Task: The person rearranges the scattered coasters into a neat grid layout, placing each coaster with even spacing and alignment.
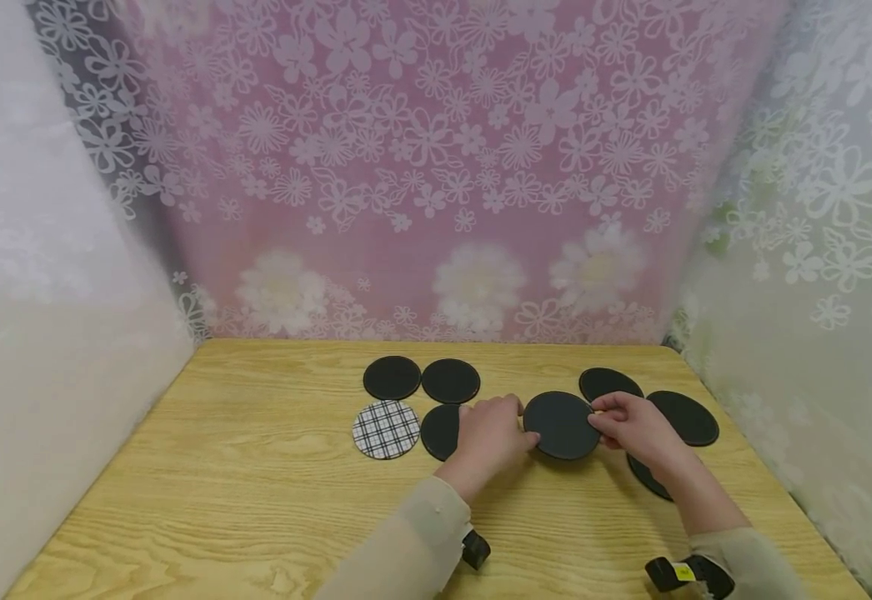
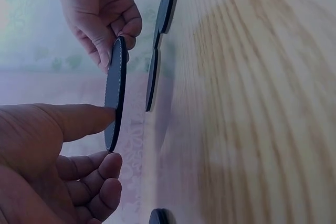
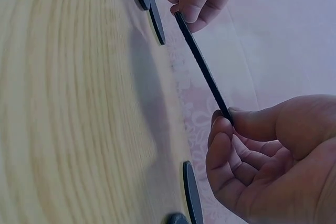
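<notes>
A round black coaster (image 1: 560, 426) is held off the table between both hands. My left hand (image 1: 490, 435) pinches its left edge, thumb on the upper face. From the other side my right hand (image 1: 637, 427) pinches the right edge between thumb and fingers. Pale stitching runs along the rim of this coaster (image 2: 116, 93) in the left wrist view. The right wrist view shows the coaster (image 3: 203, 69) edge-on, apart from the wood. Beneath my left hand, another black coaster (image 1: 439, 431) lies partly covered.
On the wooden table (image 1: 256, 467), a plaid coaster (image 1: 386, 430) lies left, with black coasters (image 1: 392, 378) (image 1: 451, 381) behind. More black coasters (image 1: 610, 383) (image 1: 682, 418) (image 1: 648, 477) lie right, the front one partly hidden by my right arm. Flowered curtains (image 1: 436, 167) surround the table.
</notes>
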The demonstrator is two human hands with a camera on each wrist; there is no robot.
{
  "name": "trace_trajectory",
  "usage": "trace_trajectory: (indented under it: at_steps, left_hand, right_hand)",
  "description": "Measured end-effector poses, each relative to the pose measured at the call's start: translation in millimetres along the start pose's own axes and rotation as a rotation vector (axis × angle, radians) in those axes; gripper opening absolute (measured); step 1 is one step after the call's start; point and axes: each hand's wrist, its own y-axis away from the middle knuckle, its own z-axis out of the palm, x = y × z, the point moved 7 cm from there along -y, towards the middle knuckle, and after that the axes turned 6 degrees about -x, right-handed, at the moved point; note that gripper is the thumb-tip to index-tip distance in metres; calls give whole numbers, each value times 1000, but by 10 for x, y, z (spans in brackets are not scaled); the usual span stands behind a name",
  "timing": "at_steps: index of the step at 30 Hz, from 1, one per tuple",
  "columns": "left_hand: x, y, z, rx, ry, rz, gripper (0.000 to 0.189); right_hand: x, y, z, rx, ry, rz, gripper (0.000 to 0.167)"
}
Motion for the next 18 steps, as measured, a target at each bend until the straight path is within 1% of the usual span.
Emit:
trace_trajectory:
  at_steps: [6,11,14,18]
  left_hand:
    - [-147,-4,-44,12,-3,-7,41]
    - [-267,-4,-82,18,-18,-18,42]
    - [-321,3,-114,26,-18,-22,41]
    - [-364,11,-138,20,-22,-23,40]
  right_hand:
    - [-95,-104,108,-11,-24,-13,37]
    - [-162,-206,204,-17,-39,-19,32]
    - [-190,-249,256,-23,-50,-25,30]
    - [-205,-276,302,-34,-52,-22,31]
